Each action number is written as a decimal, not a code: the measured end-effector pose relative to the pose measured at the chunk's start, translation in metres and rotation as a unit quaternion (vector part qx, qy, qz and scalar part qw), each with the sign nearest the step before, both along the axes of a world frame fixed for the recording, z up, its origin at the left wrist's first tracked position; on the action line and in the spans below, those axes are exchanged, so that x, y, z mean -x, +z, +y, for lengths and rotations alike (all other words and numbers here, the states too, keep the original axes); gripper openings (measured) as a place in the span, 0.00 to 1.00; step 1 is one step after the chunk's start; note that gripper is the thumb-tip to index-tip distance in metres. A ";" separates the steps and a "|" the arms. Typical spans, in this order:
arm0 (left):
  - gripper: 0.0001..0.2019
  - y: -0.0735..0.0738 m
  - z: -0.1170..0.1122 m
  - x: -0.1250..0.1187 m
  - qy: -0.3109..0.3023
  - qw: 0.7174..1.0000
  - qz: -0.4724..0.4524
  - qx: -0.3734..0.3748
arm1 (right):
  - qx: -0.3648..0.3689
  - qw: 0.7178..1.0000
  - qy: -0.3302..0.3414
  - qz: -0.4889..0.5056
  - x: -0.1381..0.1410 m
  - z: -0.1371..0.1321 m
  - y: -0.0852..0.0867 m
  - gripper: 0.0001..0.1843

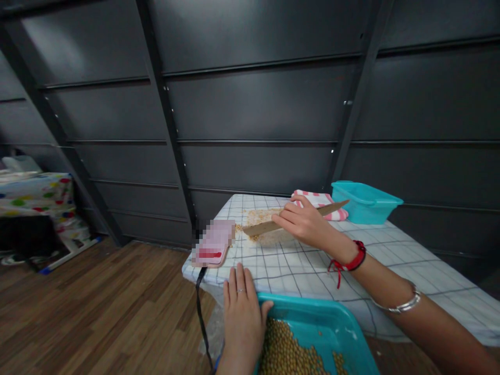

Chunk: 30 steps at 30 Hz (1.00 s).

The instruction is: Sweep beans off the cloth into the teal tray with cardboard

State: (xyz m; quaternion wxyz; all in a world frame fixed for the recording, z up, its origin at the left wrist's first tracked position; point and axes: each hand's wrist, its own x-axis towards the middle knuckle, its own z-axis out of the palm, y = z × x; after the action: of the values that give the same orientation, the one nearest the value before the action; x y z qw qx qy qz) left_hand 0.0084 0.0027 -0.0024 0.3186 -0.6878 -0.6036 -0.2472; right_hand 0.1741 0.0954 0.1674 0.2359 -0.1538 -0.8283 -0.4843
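Left hand [242,317]: I see it flat, fingers stretched out and grasping nothing, thumb at the rim of the turquoise tray [304,301]. How hard it presses, I cannot tell.
Beans [291,349]: in the tray, to the right of this hand. If the hand pushes down on the rim, the tray could perhaps tip and spill them. The tray's near end is cut off, and what supports it is hidden from me.
Black cable [200,307]: hangs left of the left hand; its lower end leaves my view. Caught by a sleeve or a foot, it could pull on the pink device [216,242].
Pink device: beyond the left hand, near the table edge, so a knock could drop it. Its upper part is pixelated, so I cannot read it.
Right hand [304,224]: pinches the flat brown strip [262,228], thumb side hidden from me.
Strip: runs out on both sides of the right hand, slanted. Its material is unclear; a fast sweep could throw grains [253,238] off the cloth.
Grains: left of the right hand, at the strip's lower edge; the strip possibly covers more.
Striped towel [312,198]: just behind the right hand, partly covered; the strip could snag it.
Turquoise tub [363,203]: beyond the right hand; its inside bottom is hidden.
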 end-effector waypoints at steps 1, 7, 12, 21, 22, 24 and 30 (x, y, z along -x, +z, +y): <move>0.31 0.000 0.000 0.000 -0.001 1.000 0.003 -0.001 | -0.004 1.000 0.001 0.006 0.000 0.000 0.001 0.11; 0.29 0.002 0.000 0.000 0.007 1.000 0.014 -0.012 | 0.000 0.999 0.015 0.038 0.017 0.015 -0.008 0.11; 0.30 0.002 0.000 -0.001 0.000 1.000 0.013 -0.013 | 0.014 0.999 0.024 0.024 0.016 0.021 -0.015 0.13; 0.30 -0.004 0.001 -0.001 -0.003 0.999 -0.032 0.024 | 0.055 0.996 0.038 0.061 -0.016 0.017 -0.004 0.11; 0.30 -0.003 0.001 0.000 -0.003 0.999 -0.032 0.024 | 0.053 0.995 0.045 0.078 -0.015 0.020 -0.005 0.11; 0.30 -0.003 0.001 0.000 -0.002 1.000 -0.025 0.019 | 0.049 0.992 0.059 0.101 -0.011 0.027 -0.007 0.11; 0.31 -0.002 0.001 -0.001 0.004 1.000 -0.012 0.020 | 0.057 0.993 0.066 0.083 0.007 0.057 -0.014 0.12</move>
State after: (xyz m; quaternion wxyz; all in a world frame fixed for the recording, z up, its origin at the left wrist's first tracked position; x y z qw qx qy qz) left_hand 0.0095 0.0037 -0.0043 0.2978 -0.6888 -0.6150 -0.2421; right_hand 0.1668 0.1525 0.1531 0.3262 -0.1515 -0.8405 -0.4052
